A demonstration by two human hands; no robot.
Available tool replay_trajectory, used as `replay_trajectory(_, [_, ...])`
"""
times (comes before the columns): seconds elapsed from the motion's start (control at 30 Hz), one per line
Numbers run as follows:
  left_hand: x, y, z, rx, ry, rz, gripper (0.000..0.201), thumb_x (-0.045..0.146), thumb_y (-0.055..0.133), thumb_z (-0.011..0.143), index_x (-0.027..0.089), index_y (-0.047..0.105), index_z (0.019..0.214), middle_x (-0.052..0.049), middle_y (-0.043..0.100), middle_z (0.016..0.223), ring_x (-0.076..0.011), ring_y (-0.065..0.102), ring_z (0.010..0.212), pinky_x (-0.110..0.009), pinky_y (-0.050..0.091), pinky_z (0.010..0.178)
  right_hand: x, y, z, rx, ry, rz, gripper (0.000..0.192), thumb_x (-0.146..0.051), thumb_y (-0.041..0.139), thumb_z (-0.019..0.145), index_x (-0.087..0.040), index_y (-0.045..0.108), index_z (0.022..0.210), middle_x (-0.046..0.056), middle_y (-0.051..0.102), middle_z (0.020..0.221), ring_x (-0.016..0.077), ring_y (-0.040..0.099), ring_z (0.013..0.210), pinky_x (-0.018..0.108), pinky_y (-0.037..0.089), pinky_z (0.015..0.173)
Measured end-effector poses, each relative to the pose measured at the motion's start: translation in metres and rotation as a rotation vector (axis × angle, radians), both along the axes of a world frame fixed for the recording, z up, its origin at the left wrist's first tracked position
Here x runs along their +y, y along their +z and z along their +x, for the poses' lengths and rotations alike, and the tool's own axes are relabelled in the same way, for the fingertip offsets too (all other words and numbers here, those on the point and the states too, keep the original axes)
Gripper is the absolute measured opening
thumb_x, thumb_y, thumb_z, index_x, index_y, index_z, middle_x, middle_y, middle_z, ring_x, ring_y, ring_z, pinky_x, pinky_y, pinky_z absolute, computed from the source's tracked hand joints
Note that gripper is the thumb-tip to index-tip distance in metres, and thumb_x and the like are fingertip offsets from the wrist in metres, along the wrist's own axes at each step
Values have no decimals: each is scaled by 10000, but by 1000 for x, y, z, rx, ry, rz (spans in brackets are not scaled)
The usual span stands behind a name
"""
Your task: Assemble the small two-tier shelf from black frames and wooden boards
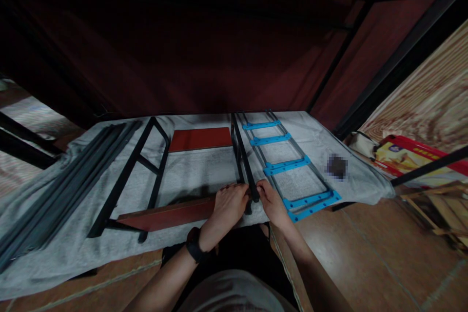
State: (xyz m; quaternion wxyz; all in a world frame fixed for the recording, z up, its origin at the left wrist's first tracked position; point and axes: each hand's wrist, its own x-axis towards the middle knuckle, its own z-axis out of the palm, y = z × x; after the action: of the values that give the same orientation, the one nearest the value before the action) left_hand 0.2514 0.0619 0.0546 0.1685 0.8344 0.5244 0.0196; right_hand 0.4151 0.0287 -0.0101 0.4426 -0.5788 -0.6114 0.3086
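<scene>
My left hand (227,204) and my right hand (271,201) both grip the near end of a black metal frame (242,155) that lies lengthwise on a grey cloth (197,170). A reddish-brown board (164,215) runs from under my left hand toward the left. A second red board (200,138) lies farther back. Just right of my right hand is a dark ladder-like rail set with blue cross brackets (287,165). I wear a black watch on the left wrist.
A second black frame (131,170) lies left of centre, and a bundle of long grey bars (60,185) rests at the far left. A red printed box (413,153) and wooden pieces sit on the floor to the right. A dark red curtain hangs behind.
</scene>
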Motion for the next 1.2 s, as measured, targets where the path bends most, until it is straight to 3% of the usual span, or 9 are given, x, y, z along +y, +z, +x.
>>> replay_trajectory(0.17, [0, -2, -1, -19, -14, 13, 296, 199, 519, 952, 250, 693, 1187, -79, 754, 1143, -251, 693, 1094, -362, 520, 921, 6, -3, -2, 30, -15, -63, 400, -543, 379, 1013, -257, 434, 739, -20, 455, 655, 173, 475, 624, 313, 378, 591])
replay_trajectory(0.43, [-1, -2, -2, -30, -32, 11, 298, 198, 506, 958, 247, 692, 1186, -84, 750, 1145, -253, 688, 1094, -366, 518, 919, -2, 3, 7, -12, 40, 1, 312, -514, 397, 1017, -255, 550, 936, 14, 589, 822, 202, 580, 799, 327, 452, 733])
replay_trajectory(0.57, [-1, -4, -2, -32, -32, 22, 295, 203, 501, 965, 244, 688, 1190, -83, 748, 1150, -256, 690, 1091, -371, 522, 911, 4, 1, 7, -80, 50, 20, 361, -518, 393, 1022, -251, 509, 808, 6, 550, 759, 195, 548, 747, 330, 429, 709])
replay_trajectory(0.67, [-1, -6, -2, -41, -40, 42, 274, 190, 510, 961, 240, 692, 1159, -79, 751, 1129, -248, 689, 1092, -364, 516, 924, 6, -1, 5, -3, 38, -53, 412, -559, 402, 1010, -251, 466, 744, -8, 496, 688, 183, 512, 672, 320, 404, 634])
replay_trajectory(0.77, [-2, -7, -3, -53, -48, 55, 261, 184, 509, 963, 233, 692, 1142, -80, 755, 1101, -244, 689, 1087, -360, 506, 939, 4, -2, 4, 83, 24, -117, 412, -564, 400, 1009, -250, 479, 754, -13, 486, 666, 178, 509, 642, 314, 400, 599])
replay_trajectory(0.93, [-6, -11, -10, -55, -57, 67, 294, 264, 478, 1006, 220, 651, 1239, -93, 734, 1167, -258, 668, 1129, -379, 481, 985, 0, 4, 6, -8, 37, -47, 304, -513, 428, 1010, -255, 526, 882, -5, 564, 766, 185, 560, 726, 318, 432, 680])
replay_trajectory(1.2, [-9, -9, -14, -40, -54, 59, 294, 258, 497, 1002, 225, 643, 1254, -90, 743, 1149, -257, 683, 1097, -379, 492, 958, 7, 1, 7, -24, 75, -37, 378, -564, 387, 1009, -264, 462, 791, 1, 506, 728, 191, 512, 707, 327, 410, 660])
